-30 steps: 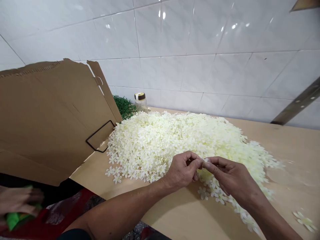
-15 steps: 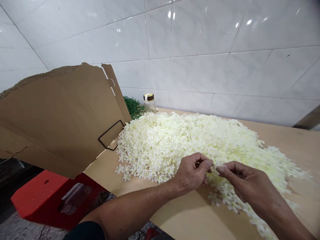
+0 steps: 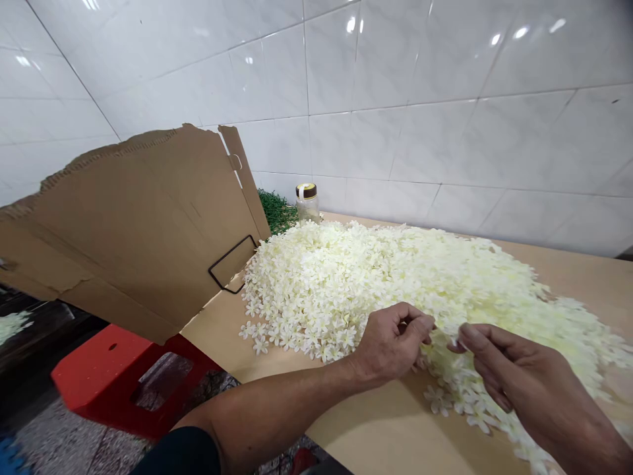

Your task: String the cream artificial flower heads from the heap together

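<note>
A large heap of white artificial flowers (image 3: 356,270) with pale yellow centres spreads across the brown table surface (image 3: 376,429). At its front edge, my left hand (image 3: 395,340) is closed in a pinch, thumb against forefinger; what lies between the fingertips is too small to make out. To the right, a white flower (image 3: 452,331) shows at the fingertips of my right hand (image 3: 524,379), whose thumb and forefinger are pinched on it. A narrow gap separates the two hands. Several loose flowers (image 3: 439,400) lie on the table below them.
A cardboard sheet (image 3: 148,231) leans at the left, with a black wire frame (image 3: 232,264) by its lower edge. Behind the heap stand a lidded jar (image 3: 307,203) and green artificial foliage (image 3: 277,211) against the tiled wall (image 3: 376,145). A red stool (image 3: 106,376) is below left.
My right hand has drawn a little away to the right from my left hand, widening the gap between their fingertips. The camera has turned slightly left.
</note>
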Motion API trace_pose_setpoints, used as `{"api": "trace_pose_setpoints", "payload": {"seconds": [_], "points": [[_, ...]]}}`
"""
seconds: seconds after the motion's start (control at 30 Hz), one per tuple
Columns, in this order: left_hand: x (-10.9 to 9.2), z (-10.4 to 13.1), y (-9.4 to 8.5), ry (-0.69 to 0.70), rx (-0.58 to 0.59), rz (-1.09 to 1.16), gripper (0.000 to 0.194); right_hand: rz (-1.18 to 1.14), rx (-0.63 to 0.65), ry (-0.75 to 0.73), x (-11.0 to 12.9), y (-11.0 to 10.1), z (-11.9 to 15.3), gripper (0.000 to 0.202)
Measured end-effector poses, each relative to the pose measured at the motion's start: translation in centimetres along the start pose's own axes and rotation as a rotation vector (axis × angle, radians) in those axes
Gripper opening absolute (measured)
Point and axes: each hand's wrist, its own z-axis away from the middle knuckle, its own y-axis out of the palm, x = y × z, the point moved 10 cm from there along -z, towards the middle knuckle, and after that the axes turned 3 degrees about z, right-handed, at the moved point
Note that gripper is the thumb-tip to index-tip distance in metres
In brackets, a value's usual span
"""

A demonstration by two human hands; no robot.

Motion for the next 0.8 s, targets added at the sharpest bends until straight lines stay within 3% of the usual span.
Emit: {"api": "trace_pose_setpoints", "payload": {"seconds": [0.17, 0.33, 0.43, 0.57, 0.7, 0.8], "points": [[-0.1, 0.0, -0.1, 0.002, -0.020, 0.002, 0.030, -0.121, 0.022, 0.025, 0.4, 0.1, -0.2, 0.048], [-0.4, -0.1, -0.1, 0.028, -0.004, -0.029, 0.030, -0.208, -0.043, 0.047, 0.9, -0.7, -0.3, 0.049], [-2.0, 0.5, 0.3, 0.174, 0.019, -0.231, 0.027, -0.169, -0.092, 0.027, 1.1, -1.6, -0.2, 0.051], [-3.7, 2.4, 3.2, 0.457, 0.214, -0.511, 0.021, -0.065, -0.179, -0.085, 2.5, -2.9, 0.1, 0.043], [-3.0, 5.1, 7.0, 0.670, 0.494, -0.725, 0.021, -0.038, -0.197, -0.156, 3.5, -3.3, 0.1, 0.053], [-2.7, 7.2, 9.5, 0.823, 0.636, -0.849, 0.019, 0.021, -0.216, -0.164, 3.8, -3.6, 0.2, 0.051]]}}
